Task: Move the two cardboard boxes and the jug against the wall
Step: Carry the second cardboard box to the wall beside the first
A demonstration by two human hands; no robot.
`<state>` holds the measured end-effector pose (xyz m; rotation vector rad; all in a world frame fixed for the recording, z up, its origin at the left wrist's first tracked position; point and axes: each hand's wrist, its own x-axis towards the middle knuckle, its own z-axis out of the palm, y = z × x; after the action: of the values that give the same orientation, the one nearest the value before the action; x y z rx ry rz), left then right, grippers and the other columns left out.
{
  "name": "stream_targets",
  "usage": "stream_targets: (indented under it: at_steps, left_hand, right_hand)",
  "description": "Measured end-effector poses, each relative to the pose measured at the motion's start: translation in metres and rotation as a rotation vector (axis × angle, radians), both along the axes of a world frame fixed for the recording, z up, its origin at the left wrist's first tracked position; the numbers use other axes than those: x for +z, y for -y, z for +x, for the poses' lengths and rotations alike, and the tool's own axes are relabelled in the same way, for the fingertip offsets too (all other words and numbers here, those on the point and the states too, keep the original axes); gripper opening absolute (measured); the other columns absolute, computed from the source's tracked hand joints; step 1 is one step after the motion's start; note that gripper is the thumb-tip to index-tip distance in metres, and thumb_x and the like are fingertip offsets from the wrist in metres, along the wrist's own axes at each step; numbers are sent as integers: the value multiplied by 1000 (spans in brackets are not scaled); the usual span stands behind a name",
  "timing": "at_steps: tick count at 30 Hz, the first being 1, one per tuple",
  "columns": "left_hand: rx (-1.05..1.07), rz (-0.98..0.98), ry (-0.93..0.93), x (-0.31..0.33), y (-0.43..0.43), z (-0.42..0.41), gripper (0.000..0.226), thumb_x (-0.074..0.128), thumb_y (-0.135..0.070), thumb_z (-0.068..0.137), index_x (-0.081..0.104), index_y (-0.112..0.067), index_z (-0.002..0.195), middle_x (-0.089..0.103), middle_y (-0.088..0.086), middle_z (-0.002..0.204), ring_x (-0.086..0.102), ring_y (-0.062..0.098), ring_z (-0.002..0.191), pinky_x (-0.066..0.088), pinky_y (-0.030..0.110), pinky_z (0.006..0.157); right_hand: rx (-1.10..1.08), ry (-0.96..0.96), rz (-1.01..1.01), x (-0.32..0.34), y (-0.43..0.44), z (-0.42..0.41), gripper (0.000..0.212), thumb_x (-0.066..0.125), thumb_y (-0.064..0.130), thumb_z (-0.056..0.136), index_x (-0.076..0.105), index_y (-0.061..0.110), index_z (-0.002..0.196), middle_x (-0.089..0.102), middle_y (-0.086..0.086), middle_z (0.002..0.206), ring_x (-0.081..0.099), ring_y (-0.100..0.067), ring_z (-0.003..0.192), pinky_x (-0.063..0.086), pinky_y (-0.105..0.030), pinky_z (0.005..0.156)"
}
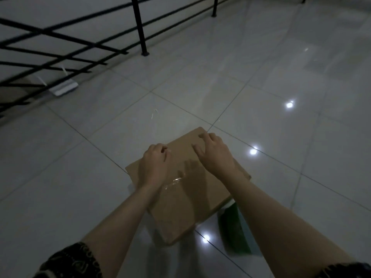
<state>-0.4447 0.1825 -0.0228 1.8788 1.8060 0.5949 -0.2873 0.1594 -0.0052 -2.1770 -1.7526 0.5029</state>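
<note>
A flat brown cardboard box (188, 199) with clear tape on its top lies low over the glossy tiled floor, below me at the centre. My left hand (154, 165) sits over the box's left edge with its fingers curled in. My right hand (214, 151) rests on the top near the far corner, fingers spread. Whether the box stands on the floor or hangs just above it cannot be told. No second box, jug or wall is in view.
A black metal railing (140, 27) runs along the far left, with a post foot (145, 53) on the tiles. A small white device (64, 89) lies under the railing. Something dark green (232, 227) shows beside the box's right edge. Shiny tiles stretch to the right.
</note>
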Motion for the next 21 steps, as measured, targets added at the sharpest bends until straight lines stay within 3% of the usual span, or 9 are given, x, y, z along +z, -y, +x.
stream_targets:
  at_steps: [3,7,16,19,21]
  left_hand:
    - [31,31,-176,-65,-6,-1,33,42,-31,95,62,-14,115,61,9,121,56,29,109,40,42,96]
    - [109,62,-358,-131,-5,-5,38,42,-36,94,55,-15,124,52,9,132,45,29,122,30,44,99]
    - [276,59,-411,-181,-3,-7,55,33,-53,93,45,-17,131,44,9,140,36,30,128,26,50,101]
    - [430,-67,-365,-182,0,-6,70,31,-63,88,35,-15,139,29,17,150,20,40,137,19,57,106]
    - [496,-99,-332,-182,-2,-5,78,33,-66,86,31,-10,140,22,21,152,22,44,135,23,55,105]
  right_hand:
    - [29,0,-23,-71,-8,-1,48,39,39,98,40,14,139,43,-6,143,44,-25,128,40,-39,99]
    - [35,34,5,-143,-19,8,48,39,39,98,40,13,138,42,-5,144,40,-24,131,35,-39,108]
    - [59,183,95,-199,-46,19,53,32,43,98,37,10,138,35,-11,147,31,-30,134,17,-45,114]
    - [75,192,100,-204,-53,25,56,30,46,98,33,12,142,30,-11,151,25,-29,140,11,-47,117]
    - [68,200,102,-204,-59,32,56,30,50,97,35,16,141,30,-12,150,24,-28,140,7,-51,117]
